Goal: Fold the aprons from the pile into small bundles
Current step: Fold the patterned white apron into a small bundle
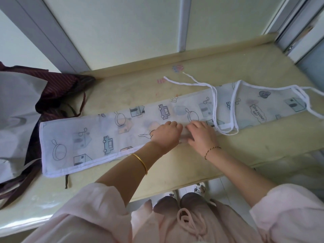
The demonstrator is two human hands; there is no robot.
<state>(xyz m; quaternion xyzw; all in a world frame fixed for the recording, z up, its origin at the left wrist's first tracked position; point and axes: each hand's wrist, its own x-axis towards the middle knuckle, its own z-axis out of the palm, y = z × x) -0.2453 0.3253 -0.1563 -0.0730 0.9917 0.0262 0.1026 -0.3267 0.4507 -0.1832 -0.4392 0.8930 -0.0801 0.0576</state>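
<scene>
A pale blue apron [112,134] printed with cars, houses and pans lies folded lengthwise into a long strip across the counter. Its white ties [214,102] trail over the strip and onto the counter at the back right. Both hands rest side by side on the middle of the strip's near edge. My left hand [166,135] lies knuckles up with its fingers bent onto the cloth. My right hand [201,134] presses down beside it with fingers spread. Whether either hand pinches the fabric is hidden.
A pile of dark maroon striped aprons [57,88] with a grey one [15,109] on top sits at the left end of the yellowish counter [175,167]. A raised ledge and wall panels run along the back. The counter's front edge is just below my forearms.
</scene>
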